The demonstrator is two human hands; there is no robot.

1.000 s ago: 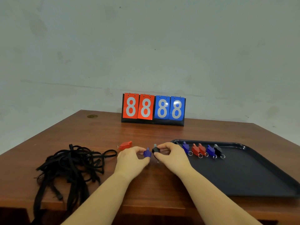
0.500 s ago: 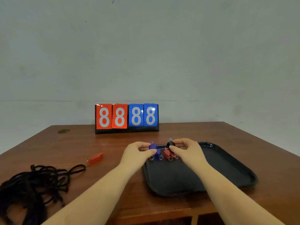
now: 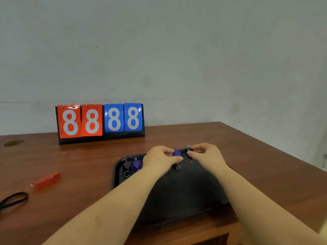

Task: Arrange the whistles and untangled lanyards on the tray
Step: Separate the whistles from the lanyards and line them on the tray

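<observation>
A black tray (image 3: pixel 185 191) lies on the wooden table in front of me. My left hand (image 3: pixel 159 160) pinches a purple whistle (image 3: pixel 176 152) over the tray's far edge. Just to its right, my right hand (image 3: pixel 206 154) pinches a black whistle (image 3: pixel 189 150). At the tray's far left corner rest a black whistle (image 3: pixel 126 166) and a purple whistle (image 3: pixel 136 164) with metal rings. My left hand hides more whistles in that row. A red whistle (image 3: pixel 46 180) lies on the table to the left. A loop of black lanyard (image 3: pixel 13 200) shows at the left edge.
A flip scoreboard (image 3: pixel 100 122) showing 88 in red and 88 in blue stands at the back of the table against the wall. The table's right edge (image 3: pixel 276 151) runs diagonally beyond the tray.
Both hands have carried the purple and black whistles rightward from the bare table to above the tray's far edge. My view has turned right, so the lanyard pile is mostly out of frame.
</observation>
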